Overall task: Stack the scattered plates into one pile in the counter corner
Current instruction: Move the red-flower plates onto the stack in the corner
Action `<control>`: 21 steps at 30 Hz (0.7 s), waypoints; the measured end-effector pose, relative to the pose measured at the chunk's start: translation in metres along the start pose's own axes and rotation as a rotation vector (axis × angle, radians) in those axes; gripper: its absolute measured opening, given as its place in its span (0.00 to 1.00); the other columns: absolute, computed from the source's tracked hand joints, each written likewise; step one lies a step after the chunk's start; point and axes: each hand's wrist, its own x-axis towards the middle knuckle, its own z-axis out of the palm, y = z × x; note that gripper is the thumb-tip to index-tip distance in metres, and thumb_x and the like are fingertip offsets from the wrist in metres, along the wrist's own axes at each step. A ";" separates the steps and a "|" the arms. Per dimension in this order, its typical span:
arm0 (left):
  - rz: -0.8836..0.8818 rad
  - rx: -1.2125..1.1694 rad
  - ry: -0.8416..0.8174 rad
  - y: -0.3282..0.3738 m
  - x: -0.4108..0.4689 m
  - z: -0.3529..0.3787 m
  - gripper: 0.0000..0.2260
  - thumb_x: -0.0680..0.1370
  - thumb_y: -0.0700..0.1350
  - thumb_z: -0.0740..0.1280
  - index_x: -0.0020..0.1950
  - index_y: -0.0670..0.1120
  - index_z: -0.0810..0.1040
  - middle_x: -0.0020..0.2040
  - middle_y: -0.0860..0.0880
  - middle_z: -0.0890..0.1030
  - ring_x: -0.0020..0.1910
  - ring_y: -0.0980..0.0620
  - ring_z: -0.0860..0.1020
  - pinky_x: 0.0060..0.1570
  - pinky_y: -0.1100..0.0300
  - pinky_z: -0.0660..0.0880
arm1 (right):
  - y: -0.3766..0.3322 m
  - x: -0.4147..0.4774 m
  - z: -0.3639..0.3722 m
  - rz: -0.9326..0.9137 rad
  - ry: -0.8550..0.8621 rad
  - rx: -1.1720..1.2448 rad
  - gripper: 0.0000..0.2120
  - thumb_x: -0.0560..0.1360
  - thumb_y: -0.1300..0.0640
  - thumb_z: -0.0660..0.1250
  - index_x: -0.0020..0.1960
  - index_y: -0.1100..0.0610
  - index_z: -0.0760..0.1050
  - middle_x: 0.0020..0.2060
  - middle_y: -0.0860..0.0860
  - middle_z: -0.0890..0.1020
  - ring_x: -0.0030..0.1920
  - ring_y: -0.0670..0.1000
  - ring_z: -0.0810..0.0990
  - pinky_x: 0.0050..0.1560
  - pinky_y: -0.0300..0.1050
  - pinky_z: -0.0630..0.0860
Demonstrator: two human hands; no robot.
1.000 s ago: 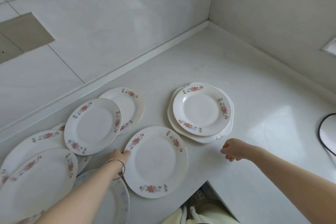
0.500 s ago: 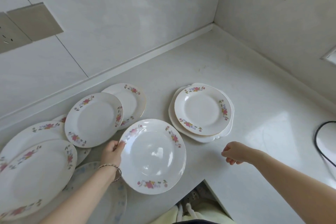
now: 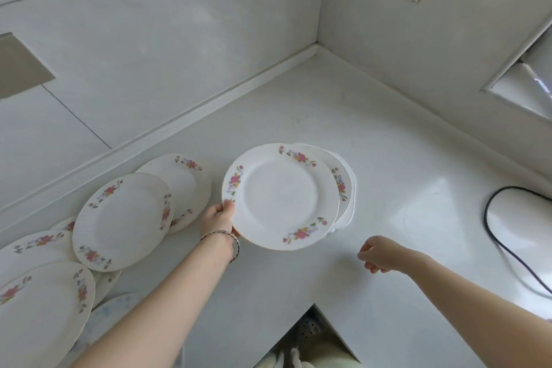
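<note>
Plate [image 3: 280, 197], white with pink floral rim, pinched by left hand [image 3: 219, 218].

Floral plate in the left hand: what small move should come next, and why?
Likely ease it slightly right and down onto the pile. The left hand grips the floral plate by its left rim; the plate covers most of the pile, whose edge shows only at the right. The right hand holds nothing.

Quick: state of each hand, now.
Left hand: grips the floral plate by its rim.
Right hand: loosely curled, holds nothing.
</note>
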 end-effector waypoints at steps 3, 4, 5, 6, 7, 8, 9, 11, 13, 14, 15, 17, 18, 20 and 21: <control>-0.070 -0.011 0.028 -0.012 0.006 0.033 0.13 0.79 0.39 0.63 0.33 0.44 0.69 0.30 0.45 0.74 0.29 0.49 0.72 0.37 0.56 0.73 | 0.009 0.001 -0.004 0.014 -0.005 0.018 0.06 0.76 0.57 0.58 0.48 0.58 0.72 0.33 0.48 0.78 0.35 0.48 0.77 0.34 0.35 0.70; -0.092 -0.023 0.035 -0.015 0.008 0.041 0.13 0.78 0.38 0.63 0.34 0.44 0.69 0.32 0.46 0.73 0.30 0.49 0.71 0.42 0.53 0.73 | 0.012 0.001 -0.005 0.019 -0.008 0.021 0.06 0.76 0.57 0.58 0.49 0.58 0.72 0.33 0.48 0.78 0.35 0.47 0.76 0.34 0.35 0.70; -0.117 -0.027 0.040 -0.017 0.008 0.049 0.11 0.78 0.37 0.63 0.35 0.42 0.69 0.32 0.46 0.72 0.30 0.49 0.71 0.47 0.53 0.72 | 0.014 0.001 -0.006 0.024 -0.009 0.024 0.06 0.76 0.57 0.58 0.49 0.58 0.72 0.33 0.48 0.78 0.34 0.47 0.76 0.34 0.35 0.70; -0.141 -0.026 0.040 -0.020 0.010 0.057 0.09 0.78 0.36 0.63 0.38 0.41 0.70 0.32 0.46 0.72 0.31 0.49 0.71 0.49 0.54 0.72 | 0.017 0.002 -0.008 0.027 -0.009 0.030 0.06 0.76 0.58 0.58 0.49 0.58 0.72 0.33 0.48 0.78 0.34 0.47 0.76 0.34 0.35 0.70; -0.151 -0.015 0.045 -0.022 0.012 0.063 0.06 0.77 0.35 0.64 0.40 0.40 0.71 0.32 0.46 0.71 0.31 0.48 0.72 0.46 0.56 0.74 | 0.018 0.002 -0.009 0.028 -0.008 0.036 0.06 0.76 0.58 0.58 0.49 0.58 0.72 0.33 0.48 0.77 0.34 0.47 0.76 0.34 0.35 0.70; -0.158 -0.009 0.049 -0.023 0.013 0.069 0.06 0.77 0.35 0.64 0.41 0.40 0.71 0.33 0.45 0.71 0.32 0.48 0.72 0.40 0.59 0.76 | 0.020 0.003 -0.011 0.029 -0.005 0.042 0.06 0.76 0.58 0.58 0.49 0.58 0.72 0.33 0.48 0.77 0.34 0.47 0.76 0.34 0.35 0.70; -0.162 -0.016 0.050 -0.024 0.015 0.073 0.07 0.77 0.35 0.64 0.39 0.41 0.70 0.34 0.45 0.72 0.31 0.48 0.71 0.33 0.59 0.75 | 0.020 0.004 -0.012 0.028 -0.004 0.048 0.06 0.76 0.58 0.58 0.48 0.58 0.72 0.33 0.48 0.78 0.34 0.47 0.76 0.33 0.35 0.70; -0.192 -0.036 0.027 -0.029 0.020 0.080 0.08 0.77 0.36 0.64 0.38 0.43 0.71 0.34 0.45 0.73 0.30 0.50 0.70 0.31 0.59 0.72 | 0.021 0.006 -0.014 0.027 -0.004 0.060 0.06 0.76 0.58 0.58 0.48 0.58 0.72 0.33 0.48 0.78 0.34 0.47 0.76 0.33 0.35 0.70; -0.223 -0.042 0.013 -0.032 0.023 0.084 0.08 0.77 0.37 0.65 0.38 0.44 0.72 0.33 0.46 0.72 0.29 0.50 0.70 0.33 0.58 0.71 | 0.022 0.008 -0.014 0.027 -0.008 0.061 0.06 0.76 0.58 0.58 0.48 0.58 0.72 0.32 0.48 0.77 0.33 0.47 0.76 0.33 0.35 0.69; -0.219 -0.024 0.009 -0.034 0.026 0.084 0.05 0.77 0.36 0.65 0.41 0.42 0.73 0.33 0.46 0.72 0.30 0.49 0.71 0.35 0.56 0.72 | 0.022 0.010 -0.014 0.026 -0.011 0.061 0.06 0.76 0.58 0.58 0.48 0.58 0.72 0.32 0.48 0.77 0.33 0.47 0.76 0.33 0.35 0.69; -0.203 0.018 0.003 -0.035 0.028 0.085 0.02 0.77 0.36 0.64 0.45 0.41 0.74 0.34 0.46 0.73 0.33 0.47 0.72 0.38 0.53 0.74 | 0.022 0.011 -0.014 0.023 -0.012 0.062 0.06 0.76 0.58 0.58 0.48 0.58 0.72 0.32 0.48 0.77 0.33 0.47 0.76 0.33 0.35 0.69; -0.217 0.128 -0.054 -0.038 0.031 0.084 0.02 0.78 0.34 0.62 0.48 0.40 0.73 0.40 0.44 0.75 0.39 0.44 0.75 0.43 0.51 0.76 | 0.022 0.013 -0.014 0.014 -0.014 0.066 0.06 0.76 0.57 0.59 0.48 0.58 0.72 0.33 0.48 0.78 0.34 0.48 0.76 0.33 0.34 0.69; -0.242 0.168 -0.082 -0.038 0.030 0.083 0.03 0.78 0.33 0.61 0.48 0.39 0.73 0.44 0.43 0.75 0.43 0.44 0.75 0.44 0.51 0.77 | 0.021 0.014 -0.014 0.010 -0.015 0.067 0.05 0.76 0.57 0.59 0.48 0.58 0.72 0.33 0.48 0.78 0.35 0.48 0.76 0.33 0.35 0.69; -0.257 0.258 -0.115 -0.038 0.029 0.078 0.06 0.78 0.32 0.60 0.53 0.39 0.73 0.49 0.42 0.74 0.47 0.44 0.74 0.38 0.54 0.80 | 0.020 0.015 -0.014 0.005 -0.019 0.062 0.05 0.76 0.57 0.59 0.48 0.58 0.72 0.33 0.49 0.78 0.35 0.48 0.76 0.33 0.35 0.69; -0.250 0.315 -0.112 -0.038 0.029 0.076 0.08 0.77 0.33 0.61 0.56 0.38 0.73 0.50 0.41 0.74 0.46 0.43 0.75 0.29 0.58 0.79 | 0.020 0.015 -0.014 0.003 -0.021 0.058 0.05 0.76 0.57 0.59 0.48 0.58 0.72 0.33 0.49 0.78 0.36 0.49 0.76 0.33 0.35 0.69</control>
